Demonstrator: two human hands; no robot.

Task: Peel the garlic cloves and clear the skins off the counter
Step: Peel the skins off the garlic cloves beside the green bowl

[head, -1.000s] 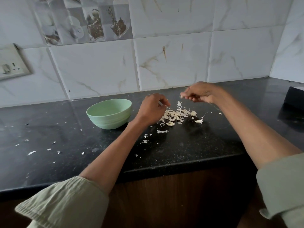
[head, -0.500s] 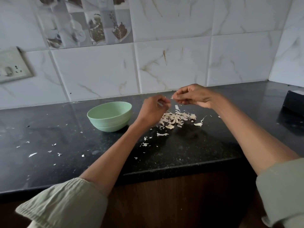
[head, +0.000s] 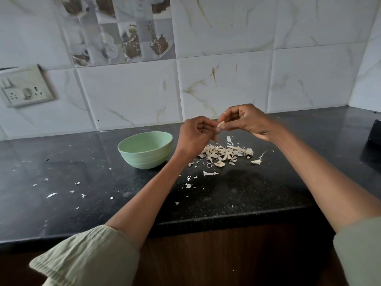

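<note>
While the bowl (head: 145,149) waits at left, the left hand (head: 195,135) and right hand (head: 245,120) both pinch one clove (head: 221,124) above the skins (head: 224,153) on the counter (head: 82,182). Peeling seems underway; next likely calls for stripping the skin, then sweeping up.

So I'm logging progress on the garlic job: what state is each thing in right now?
Garlic clove: held above the counter, pinched between both hands.
Left hand: fingers curled, pinching the clove.
Right hand: fingers curled, gripping the clove.
Green bowl: upright on the counter, contents not visible.
Pile of skins: loose on the counter, uncleared.
Counter: littered with skin flecks.
</note>
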